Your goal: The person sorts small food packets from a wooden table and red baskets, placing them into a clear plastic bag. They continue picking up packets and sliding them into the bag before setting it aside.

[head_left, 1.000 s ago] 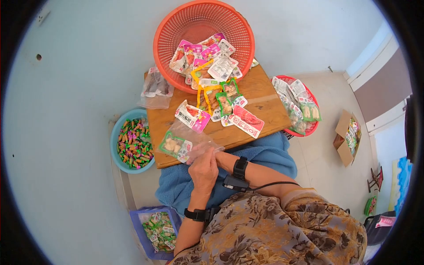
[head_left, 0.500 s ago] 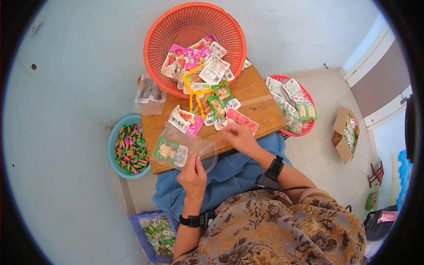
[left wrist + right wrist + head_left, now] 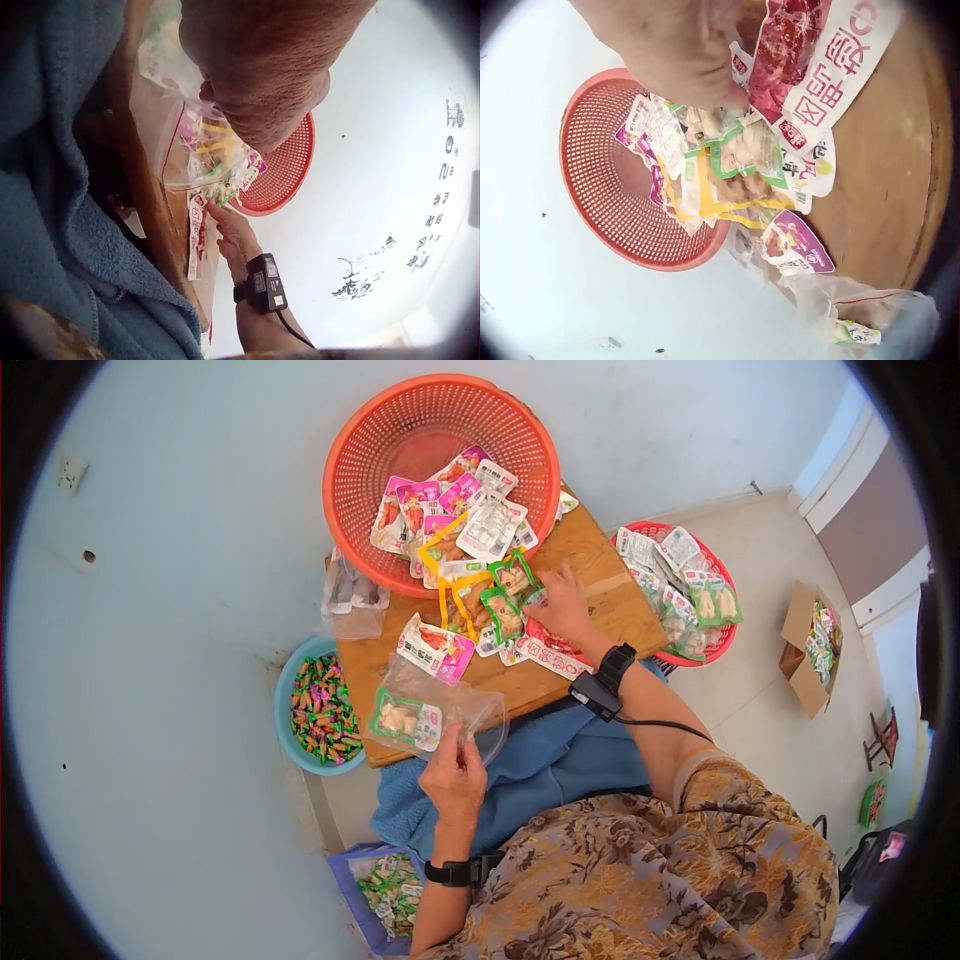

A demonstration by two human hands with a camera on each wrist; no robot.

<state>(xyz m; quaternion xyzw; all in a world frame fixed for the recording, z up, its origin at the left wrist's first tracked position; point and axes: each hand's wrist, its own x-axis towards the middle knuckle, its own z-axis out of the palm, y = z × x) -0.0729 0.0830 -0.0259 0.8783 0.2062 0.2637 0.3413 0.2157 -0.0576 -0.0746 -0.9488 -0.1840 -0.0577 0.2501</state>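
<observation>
My left hand (image 3: pixel 453 778) pinches the lip of a clear zip bag (image 3: pixel 462 706) at the front of the wooden table. Inside the bag lies a green-edged snack pouch (image 3: pixel 402 718) with pale contents. My right hand (image 3: pixel 565 610) reaches over the loose pouches, its fingertips at a green-edged pouch (image 3: pixel 748 148) in the right wrist view. A red-and-white pouch (image 3: pixel 810 75) lies beside that hand. Yellow-edged pouches (image 3: pixel 466 607) are next to the green ones, and a white-and-pink pouch (image 3: pixel 436 649) sits just beyond the bag.
An orange basket (image 3: pixel 350 490) holding pouches stands at the back of the table (image 3: pixel 615 595). Left of it lies another clear bag (image 3: pixel 355 610). On the floor are a blue basin (image 3: pixel 290 735), a purple bin (image 3: pixel 360 900), a red basket (image 3: pixel 725 625) and a cardboard box (image 3: pixel 800 625).
My right hand has left the bag's mouth and moved forward and right to the loose pouches. My left hand keeps hold of the bag, which now hangs more open.
</observation>
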